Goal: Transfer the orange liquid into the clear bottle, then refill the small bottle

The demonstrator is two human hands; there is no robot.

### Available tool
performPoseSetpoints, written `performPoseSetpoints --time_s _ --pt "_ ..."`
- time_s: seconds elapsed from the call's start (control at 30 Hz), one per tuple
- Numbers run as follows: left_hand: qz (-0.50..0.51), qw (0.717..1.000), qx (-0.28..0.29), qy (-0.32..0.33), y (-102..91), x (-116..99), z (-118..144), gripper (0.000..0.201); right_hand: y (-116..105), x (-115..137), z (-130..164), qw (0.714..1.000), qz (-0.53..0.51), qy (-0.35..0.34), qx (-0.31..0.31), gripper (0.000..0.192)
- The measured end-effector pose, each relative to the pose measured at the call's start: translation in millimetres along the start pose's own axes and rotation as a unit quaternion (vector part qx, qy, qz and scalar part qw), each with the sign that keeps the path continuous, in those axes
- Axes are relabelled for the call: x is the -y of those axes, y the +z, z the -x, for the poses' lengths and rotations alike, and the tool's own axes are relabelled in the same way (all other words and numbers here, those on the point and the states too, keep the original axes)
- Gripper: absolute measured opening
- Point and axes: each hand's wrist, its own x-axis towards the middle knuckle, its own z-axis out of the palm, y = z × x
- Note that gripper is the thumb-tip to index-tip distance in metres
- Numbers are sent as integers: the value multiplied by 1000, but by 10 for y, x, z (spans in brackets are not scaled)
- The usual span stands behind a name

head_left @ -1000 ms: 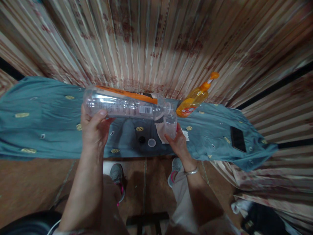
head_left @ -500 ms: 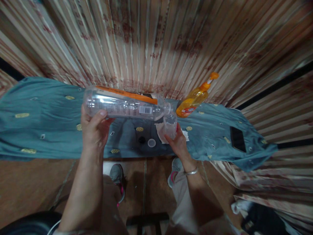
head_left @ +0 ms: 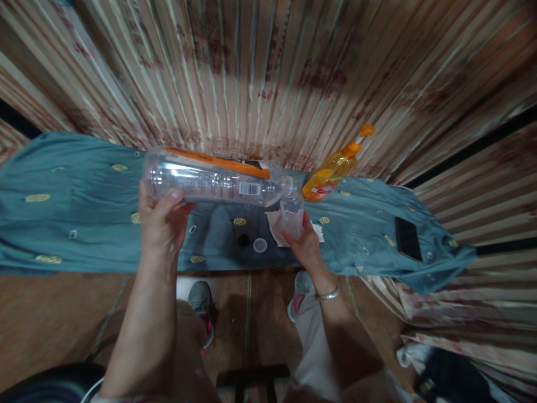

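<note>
My left hand (head_left: 163, 221) is closed round the base of a large clear plastic bottle (head_left: 210, 182) with an orange-edged label and a barcode. The bottle lies nearly level in the air, its mouth at the rim of a small clear bottle (head_left: 292, 215). Fingers of my right hand (head_left: 308, 243) wrap the small bottle, which stands about upright. Whether liquid runs between the two mouths I cannot tell. Under the small bottle lies a pale tissue (head_left: 274, 226). A round whitish cap (head_left: 260, 245) and a small black cap (head_left: 243, 240) rest just left of it.
Behind my right hand an orange pump bottle (head_left: 331, 173) leans to the right. A dark phone (head_left: 408, 239) lies at the right on the narrow table's teal cloth (head_left: 92, 207). A pleated curtain (head_left: 251, 73) hangs close behind the table.
</note>
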Motion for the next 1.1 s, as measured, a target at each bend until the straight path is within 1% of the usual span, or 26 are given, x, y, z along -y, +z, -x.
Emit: performPoseSetpoints --time_s 0.2,0.6,0.73,0.87,1.03,1.1 --pt "4 1000 -1 -6 2 -5 6 47 -11 4 5 1000 -4 -2 1 83" --pt "6 1000 2 1 -27 16 -11 50 -5 1 2 1000 1 -1 0 80" --pt "13 1000 -11 4 -11 19 -16 49 15 -24 2 1000 5 -5 -4 84" --pt "8 1000 -24 -5 10 2 -8 50 8 -15 2 1000 1 -6 -4 84" --pt "10 1000 -17 0 22 -10 2 49 2 -13 0 1000 5 -2 3 84" --pt "9 1000 -16 0 25 -9 2 49 10 -26 3 1000 9 -11 1 83"
